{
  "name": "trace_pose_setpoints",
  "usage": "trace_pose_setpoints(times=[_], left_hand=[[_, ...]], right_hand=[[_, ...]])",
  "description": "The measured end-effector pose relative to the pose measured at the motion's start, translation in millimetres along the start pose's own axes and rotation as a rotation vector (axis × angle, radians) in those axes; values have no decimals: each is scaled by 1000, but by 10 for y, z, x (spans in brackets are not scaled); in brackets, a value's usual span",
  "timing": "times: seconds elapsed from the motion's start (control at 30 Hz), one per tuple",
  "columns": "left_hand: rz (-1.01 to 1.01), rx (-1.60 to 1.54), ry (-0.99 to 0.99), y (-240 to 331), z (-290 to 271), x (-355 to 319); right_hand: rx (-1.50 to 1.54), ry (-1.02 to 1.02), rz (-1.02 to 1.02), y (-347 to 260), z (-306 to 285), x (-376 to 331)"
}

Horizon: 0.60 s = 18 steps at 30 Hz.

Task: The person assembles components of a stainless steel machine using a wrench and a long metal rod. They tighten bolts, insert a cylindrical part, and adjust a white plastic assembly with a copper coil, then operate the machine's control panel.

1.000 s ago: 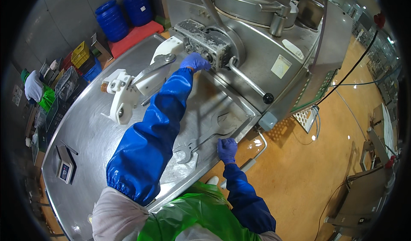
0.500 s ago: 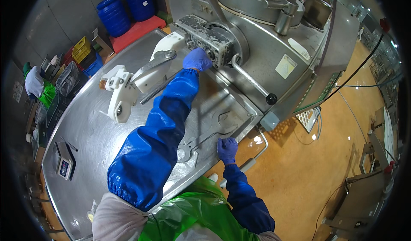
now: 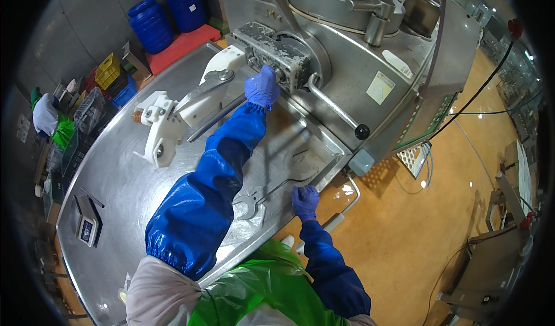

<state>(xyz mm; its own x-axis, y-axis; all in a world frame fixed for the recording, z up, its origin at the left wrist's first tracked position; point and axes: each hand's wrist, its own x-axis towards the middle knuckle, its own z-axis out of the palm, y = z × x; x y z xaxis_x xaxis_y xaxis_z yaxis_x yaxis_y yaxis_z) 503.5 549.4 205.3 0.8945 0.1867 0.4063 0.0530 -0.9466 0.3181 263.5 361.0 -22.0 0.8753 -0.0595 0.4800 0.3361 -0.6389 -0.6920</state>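
My left hand (image 3: 262, 87), in a blue-purple glove, is closed against the front of the worn metal outlet block (image 3: 274, 51) on a steel machine. What its fingers grip is hidden. Just below the hand a slim metal tube (image 3: 215, 119) slants down to the left. Beside it stands a white plastic arm bracket (image 3: 161, 126) with a metal lever (image 3: 202, 90). My right hand (image 3: 305, 202), gloved too, makes a fist at the near right rim of the steel table (image 3: 124, 170). The inside of that fist is out of sight.
A long handle with a black knob (image 3: 362, 131) juts from the machine. Flat metal fittings (image 3: 247, 206) lie near the table's front rim. A small device with a display (image 3: 87, 220) lies at left. Blue drums (image 3: 151, 23) stand behind. Another person (image 3: 49, 118) is far left.
My left hand has turned a little at the wrist and sits slightly lower at the block. My right fist stays at the rim. The whole view has shifted slightly.
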Motion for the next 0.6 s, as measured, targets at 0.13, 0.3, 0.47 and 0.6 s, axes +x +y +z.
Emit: trace_pose_setpoints(times=[0.13, 0.3, 0.47, 0.6], left_hand=[[26, -26, -92, -9, -67, 70], [35, -83, -353, 7, -256, 170], [3, 13, -6, 39, -37, -39], [100, -27, -93, -83, 7, 141]], right_hand=[[13, 7, -9, 18, -11, -4], [-1, 18, -28, 71, 12, -17], [7, 9, -13, 54, 18, -22], [13, 20, -46, 61, 40, -19]])
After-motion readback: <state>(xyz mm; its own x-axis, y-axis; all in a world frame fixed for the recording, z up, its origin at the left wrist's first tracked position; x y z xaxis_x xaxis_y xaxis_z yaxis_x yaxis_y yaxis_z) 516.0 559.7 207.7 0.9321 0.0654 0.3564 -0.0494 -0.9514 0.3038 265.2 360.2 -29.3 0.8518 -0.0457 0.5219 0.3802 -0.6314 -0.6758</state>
